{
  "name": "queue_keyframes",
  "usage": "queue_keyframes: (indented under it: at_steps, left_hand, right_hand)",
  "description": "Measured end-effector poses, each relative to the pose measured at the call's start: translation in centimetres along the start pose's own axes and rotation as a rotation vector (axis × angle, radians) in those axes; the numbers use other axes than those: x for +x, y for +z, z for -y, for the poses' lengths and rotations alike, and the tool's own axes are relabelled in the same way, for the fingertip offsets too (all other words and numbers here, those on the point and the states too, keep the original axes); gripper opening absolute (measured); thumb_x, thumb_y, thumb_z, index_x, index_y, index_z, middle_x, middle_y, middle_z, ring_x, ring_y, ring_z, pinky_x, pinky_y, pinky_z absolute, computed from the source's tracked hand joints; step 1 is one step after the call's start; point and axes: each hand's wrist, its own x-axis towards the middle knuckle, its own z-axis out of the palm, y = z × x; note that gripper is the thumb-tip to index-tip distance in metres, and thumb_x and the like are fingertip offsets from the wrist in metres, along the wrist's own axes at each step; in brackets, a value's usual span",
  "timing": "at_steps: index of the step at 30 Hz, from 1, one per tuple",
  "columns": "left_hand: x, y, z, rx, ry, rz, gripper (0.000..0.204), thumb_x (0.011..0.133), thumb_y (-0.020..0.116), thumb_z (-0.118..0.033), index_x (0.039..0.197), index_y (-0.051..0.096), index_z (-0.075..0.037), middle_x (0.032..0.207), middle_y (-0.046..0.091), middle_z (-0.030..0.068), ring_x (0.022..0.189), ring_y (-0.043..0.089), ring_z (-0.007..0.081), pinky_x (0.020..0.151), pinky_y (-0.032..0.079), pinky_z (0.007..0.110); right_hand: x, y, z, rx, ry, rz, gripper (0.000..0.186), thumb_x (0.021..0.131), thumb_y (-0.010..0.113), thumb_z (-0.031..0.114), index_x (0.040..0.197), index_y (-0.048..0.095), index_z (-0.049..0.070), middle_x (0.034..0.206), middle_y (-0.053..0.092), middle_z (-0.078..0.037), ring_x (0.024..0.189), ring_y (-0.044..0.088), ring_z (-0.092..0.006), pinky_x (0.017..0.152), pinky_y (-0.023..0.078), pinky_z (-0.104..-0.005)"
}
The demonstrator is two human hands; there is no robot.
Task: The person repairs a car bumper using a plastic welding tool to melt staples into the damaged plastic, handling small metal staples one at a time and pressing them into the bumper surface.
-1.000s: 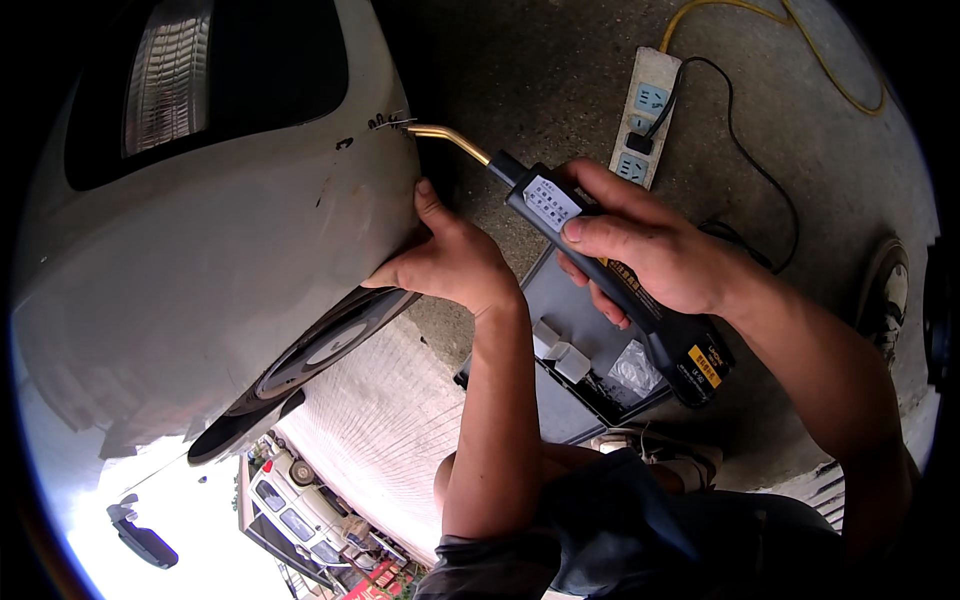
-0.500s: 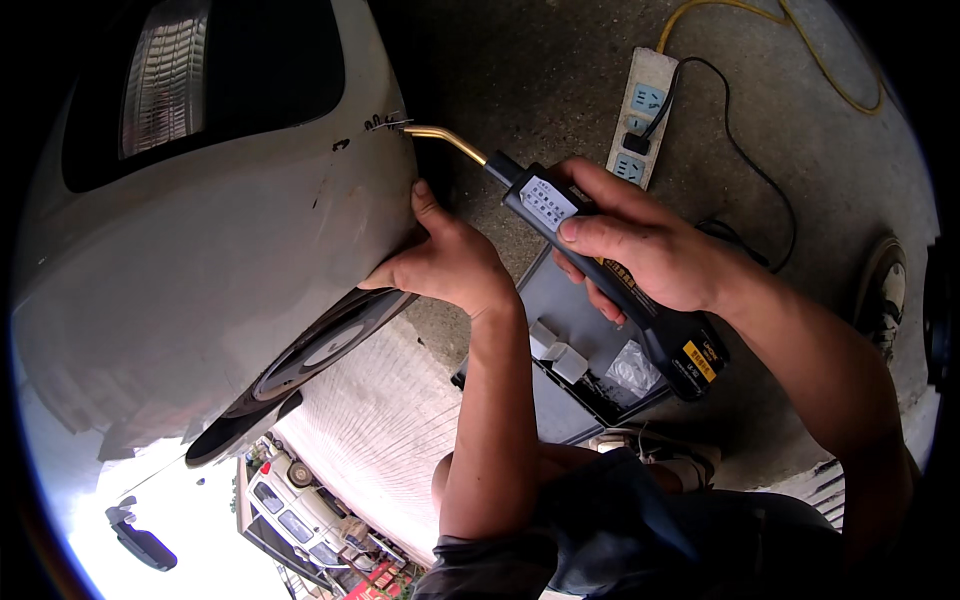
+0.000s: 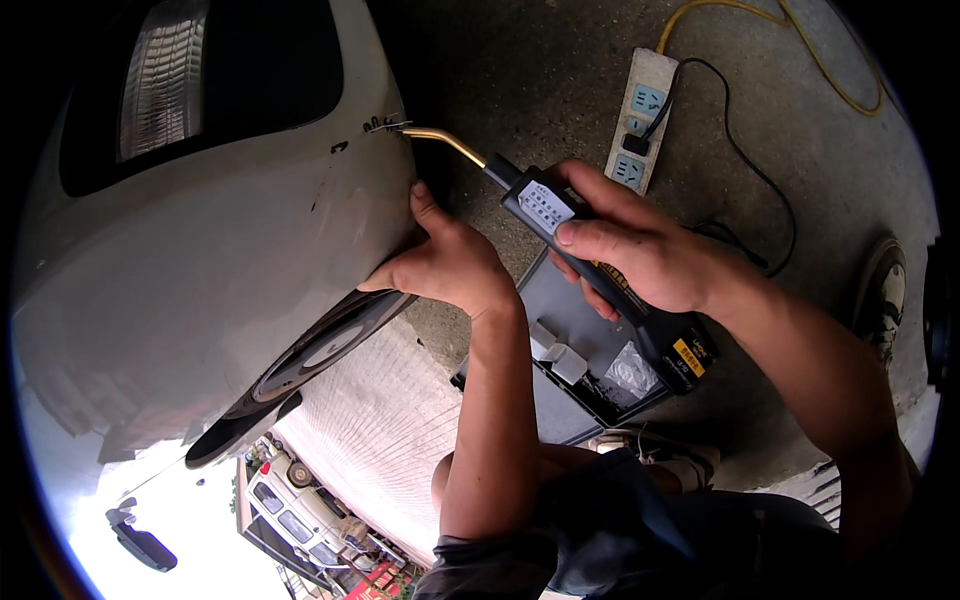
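In the head view my right hand (image 3: 640, 250) grips a black handheld tool (image 3: 670, 340) with a bent brass-coloured tip (image 3: 450, 140). The tip meets a pale car bumper (image 3: 200, 260) beside small wire staples (image 3: 385, 124) and dark marks at a crack near its edge. My left hand (image 3: 450, 260) holds the bumper's edge just below them, one digit pointing up along it, other fingers partly hidden behind it. An open grey case (image 3: 575, 290) lies below the tool, holding small white boxes (image 3: 560, 360) and a clear bag (image 3: 632, 368).
A white power strip (image 3: 650, 80) with plugged black cable and yellow cord (image 3: 820, 55) lies on the concrete floor (image 3: 800, 140). The car's wheel (image 3: 330, 345) is beside my left arm, a shoe (image 3: 880, 290) at the right. A white van (image 3: 300, 520) stands in the distance.
My right hand and the tool's body have shifted slightly up and left, while the brass tip stays at the staples. My left hand stays on the bumper.
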Motion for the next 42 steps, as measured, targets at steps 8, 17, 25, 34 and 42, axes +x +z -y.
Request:
queue_keyframes:
  at_steps: [8, 17, 25, 34, 42]
  left_hand:
    - [0.0, 0.0, 0.0, -0.009, -0.026, -0.002, 0.067, 0.083, 0.075, -0.013, 0.121, 0.023, 0.004, 0.117, 0.051, 0.0284, 0.105, 0.058, 0.0346, 0.097, 0.048, 0.04]
    - [-0.2, 0.1, -0.2, -0.041, -0.025, -0.003, 0.067, 0.083, 0.074, -0.011, 0.122, 0.022, 0.005, 0.118, 0.049, 0.029, 0.108, 0.056, 0.0343, 0.099, 0.047, 0.039]
    - [0.0, 0.2, 0.1, -0.076, -0.046, 0.002, 0.067, 0.084, 0.074, -0.011, 0.122, 0.021, 0.006, 0.118, 0.049, 0.0294, 0.107, 0.057, 0.0342, 0.098, 0.047, 0.04]
    - [-0.1, 0.2, 0.3, -0.035, -0.036, 0.004, 0.066, 0.085, 0.073, -0.015, 0.119, 0.021, 0.006, 0.114, 0.053, 0.0307, 0.104, 0.059, 0.0363, 0.095, 0.049, 0.039]
    - [-0.1, 0.1, 0.0, -0.012, -0.039, 0.004, 0.068, 0.085, 0.073, -0.015, 0.121, 0.02, 0.007, 0.116, 0.051, 0.0312, 0.106, 0.058, 0.0362, 0.096, 0.048, 0.04]
  right_hand:
    - [0.3, 0.0, -0.4, -0.069, -0.01, 0.046, 0.023, 0.097, 0.044, 0.021, 0.115, 0.038, 0.008, 0.08, 0.052, -0.007, 0.053, 0.052, -0.0121, 0.049, 0.044, -0.025]
    - [0.4, 0.0, -0.7, -0.076, -0.025, 0.04, 0.027, 0.097, 0.045, 0.024, 0.117, 0.037, 0.008, 0.08, 0.052, -0.007, 0.052, 0.052, -0.0125, 0.049, 0.044, -0.025]
    - [0.4, 0.2, -1.0, -0.152, -0.075, 0.038, 0.037, 0.094, 0.052, 0.022, 0.123, 0.035, 0.006, 0.079, 0.051, -0.006, 0.052, 0.052, -0.0113, 0.048, 0.044, -0.0255]
    - [0.7, 0.5, -1.4, -0.371, -0.195, -0.049, 0.049, 0.081, 0.064, 0.015, 0.121, 0.039, -0.002, 0.086, 0.056, -0.012, 0.073, 0.057, -0.0209, 0.066, 0.047, -0.034]
    - [1.0, 0.8, -1.7, -0.333, -0.198, -0.053, 0.052, 0.082, 0.058, 0.005, 0.129, 0.034, 0.004, 0.074, 0.054, -0.003, 0.052, 0.05, -0.0087, 0.046, 0.044, -0.0255]
